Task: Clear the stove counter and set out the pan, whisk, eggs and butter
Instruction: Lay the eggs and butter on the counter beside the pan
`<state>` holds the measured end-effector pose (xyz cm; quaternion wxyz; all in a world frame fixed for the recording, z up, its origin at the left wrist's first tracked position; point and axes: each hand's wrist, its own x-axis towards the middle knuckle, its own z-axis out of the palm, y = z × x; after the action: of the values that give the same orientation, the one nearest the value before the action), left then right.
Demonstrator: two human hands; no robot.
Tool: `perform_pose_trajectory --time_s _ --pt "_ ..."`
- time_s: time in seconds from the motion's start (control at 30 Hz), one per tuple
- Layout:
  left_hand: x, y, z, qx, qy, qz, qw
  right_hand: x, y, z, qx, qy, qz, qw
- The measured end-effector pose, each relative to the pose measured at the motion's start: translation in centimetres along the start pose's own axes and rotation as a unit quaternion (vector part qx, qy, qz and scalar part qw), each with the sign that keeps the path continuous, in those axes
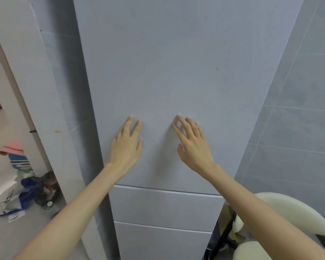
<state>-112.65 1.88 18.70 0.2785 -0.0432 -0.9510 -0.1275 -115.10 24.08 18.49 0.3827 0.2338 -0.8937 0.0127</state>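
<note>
Pressing on a tall pale door (167,62), the left hand (127,145) and the right hand (193,147) lay side by side a little apart. Both were released and grasped nothing, their fingers straight and spread with the tips touching the flat panel. The bare forearms reached up to it from the lower edge of the view. Directly below the door sat an upper drawer front (165,207) and, under that, a lower drawer front (161,244), both closed and in the same pale finish. A grey tiled wall (298,109) ran along the right side. A cream padded chair (289,212) stood near the drawers at the lower right, partly behind the right forearm. To the left, past a white upright panel (32,81), a heap of crumpled bags (24,190) lay on the floor, with a pink cloth (12,147) just beyond it. Where the pan, whisk, eggs and butter were could not be told from this view.
</note>
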Motion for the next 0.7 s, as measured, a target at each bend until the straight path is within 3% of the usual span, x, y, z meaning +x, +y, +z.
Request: perform_pose_trajectory --time_s 0.23,0.47,0.7 --pt "-0.1 1.5 -2.1 -0.031 0.026 0.048 0.998 -1.1 -0.9 -2.7 0.051 0.001 0.074 0.996" --pt "-0.8 5.6 -4.3 -0.103 0.014 0.123 0.987 -5.2 -1.4 -8.0 0.025 0.005 0.169 0.985" --pt "-4.3 13.0 -5.6 -0.197 -0.021 0.227 0.954 -13.3 -1.5 -16.0 -0.04 0.015 0.279 0.959"
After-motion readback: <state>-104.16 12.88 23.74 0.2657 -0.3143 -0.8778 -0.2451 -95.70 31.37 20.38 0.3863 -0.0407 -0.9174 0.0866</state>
